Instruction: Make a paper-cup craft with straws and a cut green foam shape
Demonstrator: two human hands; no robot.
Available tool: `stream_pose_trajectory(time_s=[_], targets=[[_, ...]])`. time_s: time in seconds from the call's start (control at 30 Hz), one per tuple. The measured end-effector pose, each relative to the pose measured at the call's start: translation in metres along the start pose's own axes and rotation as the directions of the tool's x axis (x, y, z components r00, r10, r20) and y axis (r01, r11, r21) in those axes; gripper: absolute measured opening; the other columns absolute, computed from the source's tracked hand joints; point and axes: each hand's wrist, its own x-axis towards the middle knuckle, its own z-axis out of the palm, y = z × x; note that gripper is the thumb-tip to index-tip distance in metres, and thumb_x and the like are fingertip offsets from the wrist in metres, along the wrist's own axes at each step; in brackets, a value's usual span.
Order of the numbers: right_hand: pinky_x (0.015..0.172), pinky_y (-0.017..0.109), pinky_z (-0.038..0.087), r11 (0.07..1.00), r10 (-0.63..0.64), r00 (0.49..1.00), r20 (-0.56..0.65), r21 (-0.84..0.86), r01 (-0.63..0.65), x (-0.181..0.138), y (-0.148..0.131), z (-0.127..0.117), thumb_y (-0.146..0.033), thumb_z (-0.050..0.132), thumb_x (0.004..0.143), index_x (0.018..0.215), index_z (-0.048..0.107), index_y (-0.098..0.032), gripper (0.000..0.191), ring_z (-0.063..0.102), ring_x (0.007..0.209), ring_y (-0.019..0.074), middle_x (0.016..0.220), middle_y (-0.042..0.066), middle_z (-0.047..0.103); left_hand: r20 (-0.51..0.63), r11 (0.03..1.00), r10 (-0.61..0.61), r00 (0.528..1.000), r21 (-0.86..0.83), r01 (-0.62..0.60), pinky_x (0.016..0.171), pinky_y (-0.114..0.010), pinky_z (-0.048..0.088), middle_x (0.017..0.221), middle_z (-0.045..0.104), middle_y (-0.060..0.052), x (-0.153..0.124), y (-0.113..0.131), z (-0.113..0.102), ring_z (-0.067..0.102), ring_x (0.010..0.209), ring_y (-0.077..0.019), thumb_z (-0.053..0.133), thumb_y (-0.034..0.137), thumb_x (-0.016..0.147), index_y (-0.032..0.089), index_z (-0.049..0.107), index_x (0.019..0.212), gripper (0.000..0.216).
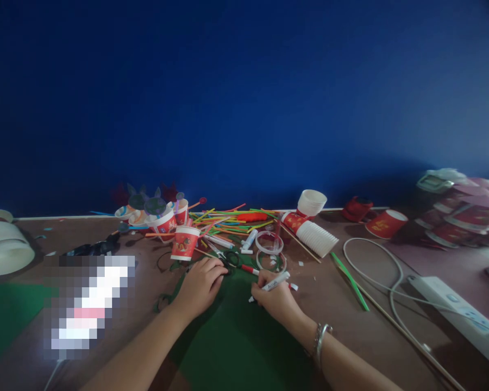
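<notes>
A dark green sheet (pixel 236 336) lies on the brown table in front of me. My left hand (pixel 199 285) rests on the sheet's far edge with its fingers curled, close to black-handled scissors (pixel 230 259). My right hand (pixel 275 298) is closed round a white marker pen (pixel 276 281), its tip down on the green sheet. A silver bracelet (pixel 321 336) sits on my right wrist.
Red paper cups (pixel 184 243), a stack of white cups (pixel 315 238) and a heap of coloured straws (pixel 228 220) lie behind the sheet. Clear tape rings (pixel 269 243), a white cable (pixel 391 271) and a power strip (pixel 456 309) lie right. White bowls (pixel 4 252) stand far left.
</notes>
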Motion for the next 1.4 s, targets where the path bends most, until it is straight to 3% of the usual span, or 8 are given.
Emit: stream_pose_trajectory(time_s=[0.93,1.1,1.3,1.4], targets=[[0.038,0.019,0.026,0.999,0.000,1.000,0.011,0.041,0.000,0.000,0.000,0.000,-0.028,0.054,0.065,0.052,0.038,-0.022,0.021,0.041,0.037,0.0090,0.039,-0.005,0.048,0.004,1.000,-0.001,1.000,0.001,0.001,0.084,-0.035,0.044,0.102,0.063,-0.006,0.000,0.002,-0.001,0.055,0.096,-0.0207,0.047,0.014,0.087,0.020,0.064,0.098,0.021],[0.038,0.018,0.026,0.976,0.100,0.993,0.068,0.186,-0.111,0.003,-0.001,-0.003,-0.024,0.051,0.064,0.052,0.038,-0.022,0.018,0.040,0.035,0.0082,0.036,-0.007,0.046,-0.008,1.000,0.008,1.000,-0.007,-0.008,0.084,-0.035,0.044,0.105,0.061,-0.005,-0.001,0.001,0.000,0.055,0.097,-0.0203,0.048,0.012,0.086,0.021,0.062,0.103,0.024],[0.041,0.019,0.031,0.935,0.082,0.995,0.063,0.340,-0.099,0.006,-0.011,0.001,-0.030,0.053,0.066,0.053,0.038,-0.022,0.021,0.045,0.039,0.0084,0.040,-0.008,0.043,-0.185,0.995,0.002,0.983,0.101,0.017,0.092,-0.044,0.038,0.108,0.060,-0.007,-0.001,0.014,-0.003,0.051,0.103,-0.0238,0.045,0.006,0.083,0.021,0.060,0.107,0.032],[0.041,0.018,0.031,0.915,0.068,0.993,0.098,0.389,-0.101,0.005,-0.017,0.004,-0.031,0.056,0.066,0.053,0.039,-0.021,0.023,0.044,0.039,0.0073,0.043,-0.008,0.043,-0.189,0.998,0.033,0.981,0.067,-0.020,0.089,-0.041,0.041,0.102,0.061,-0.006,-0.002,0.020,-0.004,0.052,0.099,-0.0226,0.042,0.003,0.084,0.020,0.059,0.103,0.031]])
